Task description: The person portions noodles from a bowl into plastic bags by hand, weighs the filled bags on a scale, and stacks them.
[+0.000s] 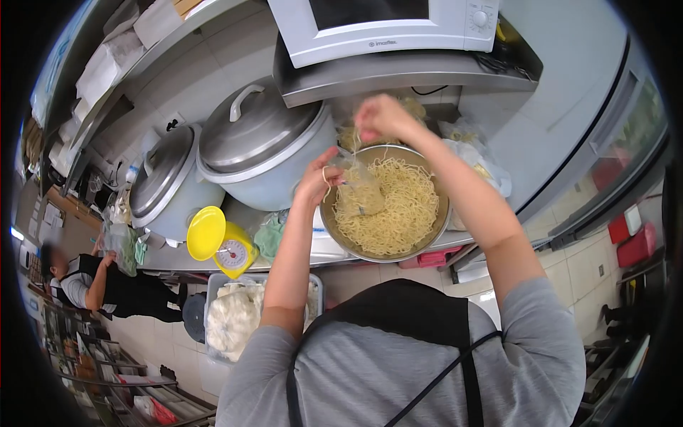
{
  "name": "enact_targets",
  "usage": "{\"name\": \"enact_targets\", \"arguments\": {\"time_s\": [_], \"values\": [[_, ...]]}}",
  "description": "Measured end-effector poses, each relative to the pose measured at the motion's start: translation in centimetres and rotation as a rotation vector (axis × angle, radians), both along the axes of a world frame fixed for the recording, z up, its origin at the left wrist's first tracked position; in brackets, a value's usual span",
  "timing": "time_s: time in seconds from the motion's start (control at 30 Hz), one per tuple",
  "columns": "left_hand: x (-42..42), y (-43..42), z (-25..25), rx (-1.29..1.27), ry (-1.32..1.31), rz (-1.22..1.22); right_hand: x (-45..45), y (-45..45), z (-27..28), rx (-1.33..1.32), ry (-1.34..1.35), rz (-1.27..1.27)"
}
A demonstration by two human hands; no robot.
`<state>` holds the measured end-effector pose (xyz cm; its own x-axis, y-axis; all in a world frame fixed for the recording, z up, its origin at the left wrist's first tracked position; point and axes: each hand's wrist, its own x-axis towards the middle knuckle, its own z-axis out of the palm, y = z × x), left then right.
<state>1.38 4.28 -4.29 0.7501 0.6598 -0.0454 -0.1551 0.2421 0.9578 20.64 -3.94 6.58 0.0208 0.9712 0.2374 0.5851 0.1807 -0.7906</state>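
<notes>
A large metal bowl (442,226) full of yellow noodles (398,206) stands on the counter. At its left rim my left hand (319,179) grips a clear plastic bag (363,192) with some noodles inside; the bag hangs over the bowl, and a noodle strand lies across my fingers. Above the bowl's back rim is my right hand (380,119), its fingers closed and blurred, with a few noodle strands hanging below them toward the bag.
Two big lidded cookers (260,135) stand at the left. A yellow scale (233,252) and a green cloth (270,235) lie nearer. A microwave (391,44) sits on a shelf above. Below is a tub (212,285) of white bags. Another person (89,281) stands at far left.
</notes>
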Motion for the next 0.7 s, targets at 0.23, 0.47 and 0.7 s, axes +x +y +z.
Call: {"name": "enact_targets", "arguments": {"time_s": [0.23, 0.47, 0.7], "values": [[-0.3, -0.7, 0.4, -0.017, -0.018, 0.012, -2.8, 1.6, 5.2, 0.115, 0.102, 0.014], [-0.9, -0.6, 0.2, 0.030, -0.024, 0.011, -5.1, 0.0, -2.1, 0.108, -0.397, 0.110], [-0.3, -1.8, 0.8, -0.065, -0.146, -0.043, -8.5, -2.6, -7.2, 0.566, -0.311, -0.048]]}}
